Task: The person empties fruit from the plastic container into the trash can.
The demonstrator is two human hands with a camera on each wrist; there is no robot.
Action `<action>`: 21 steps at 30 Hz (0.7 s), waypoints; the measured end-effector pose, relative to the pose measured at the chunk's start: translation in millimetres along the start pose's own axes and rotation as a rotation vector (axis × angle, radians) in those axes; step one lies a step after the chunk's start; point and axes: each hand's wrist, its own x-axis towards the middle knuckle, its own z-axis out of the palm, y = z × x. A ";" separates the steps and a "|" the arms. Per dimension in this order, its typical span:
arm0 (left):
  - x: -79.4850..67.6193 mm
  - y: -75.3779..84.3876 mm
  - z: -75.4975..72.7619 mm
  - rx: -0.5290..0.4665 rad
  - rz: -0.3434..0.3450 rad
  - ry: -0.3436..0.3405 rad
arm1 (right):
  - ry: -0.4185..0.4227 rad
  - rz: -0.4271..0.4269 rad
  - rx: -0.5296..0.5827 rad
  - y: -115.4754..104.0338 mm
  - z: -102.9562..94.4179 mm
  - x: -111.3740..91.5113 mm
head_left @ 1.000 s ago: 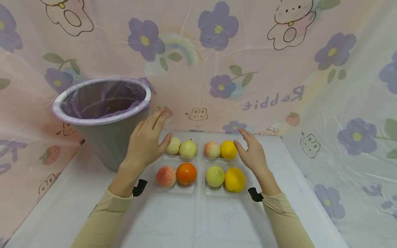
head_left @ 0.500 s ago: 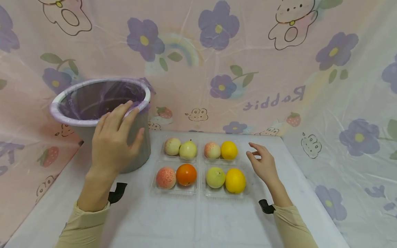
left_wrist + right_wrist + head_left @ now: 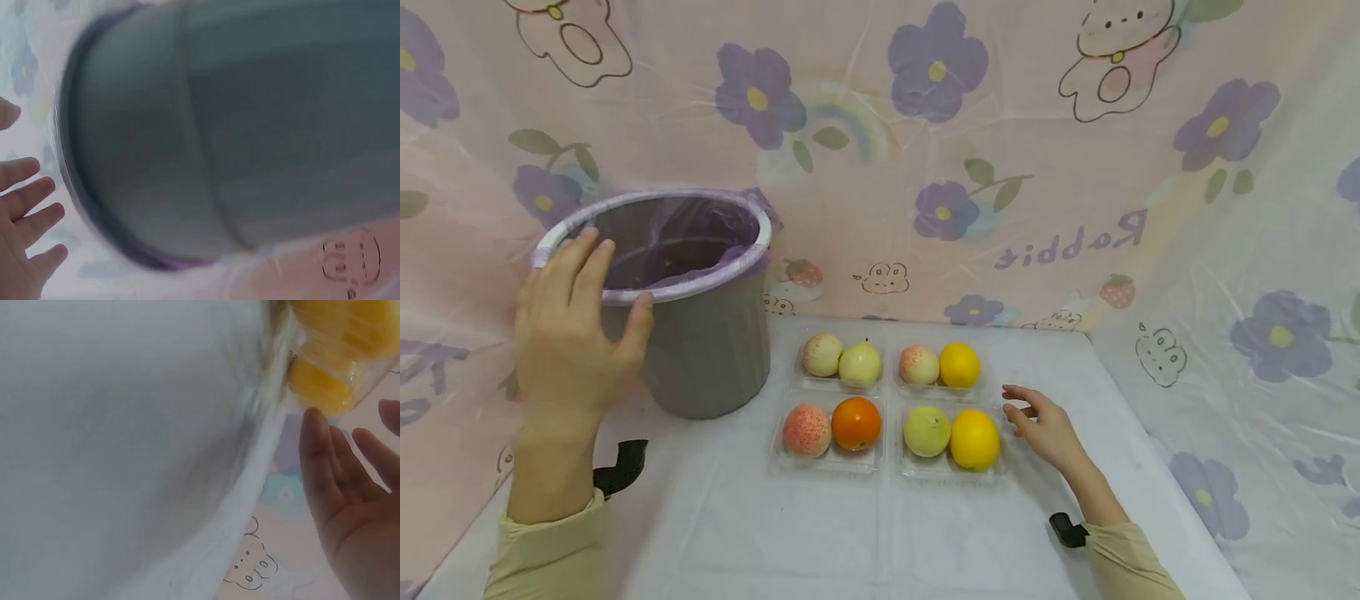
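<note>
My left hand (image 3: 572,325) holds nothing. Its fingers are extended in front of the near-left rim of a grey trash bin (image 3: 707,358) with a purple liner; in the left wrist view the fingertips stand spread, apart from the rim. To the right of the fruit, my right hand (image 3: 1041,429) hovers with loosely bent, empty fingers. Nearest to it is a clear plastic box (image 3: 917,473) holding a pale green fruit (image 3: 927,432) and a yellow fruit (image 3: 975,440). Beside that box, another one holds a peach (image 3: 807,431) and an orange (image 3: 856,423).
Behind these, two further clear boxes hold a speckled pale fruit (image 3: 822,355) with a green pear (image 3: 860,364), and a peach (image 3: 919,365) with a yellow fruit (image 3: 959,365). A white cloth (image 3: 790,542) covers the table. A patterned curtain (image 3: 850,183) hangs behind.
My left hand has moved left from beside the back-left box, across the front of the bin to its left side. My right hand has drawn back from the back-right box, toward me and right.
</note>
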 end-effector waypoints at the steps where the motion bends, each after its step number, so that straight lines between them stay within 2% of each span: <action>1: 0.0 -5.1 -1.9 0.000 -0.012 0.000 | -0.020 0.013 0.010 0.7 0.8 0.0; 5: -1.2 -25.7 -7.7 -0.005 -0.057 -0.067 | -0.085 0.038 0.059 2.3 3.0 0.1; 11: -2.7 -52.7 -12.9 -0.026 -0.164 -0.319 | -0.149 0.041 0.106 4.9 5.3 3.2; 14: -2.4 -63.0 -13.2 -0.029 -0.167 -0.425 | -0.160 0.048 0.124 5.0 5.6 4.5; 17: -1.6 -70.4 -11.4 -0.034 -0.136 -0.475 | -0.164 0.053 0.144 4.7 6.8 5.6; 21: -1.4 -75.9 -9.2 -0.070 -0.114 -0.474 | -0.184 0.062 0.167 4.3 11.0 6.1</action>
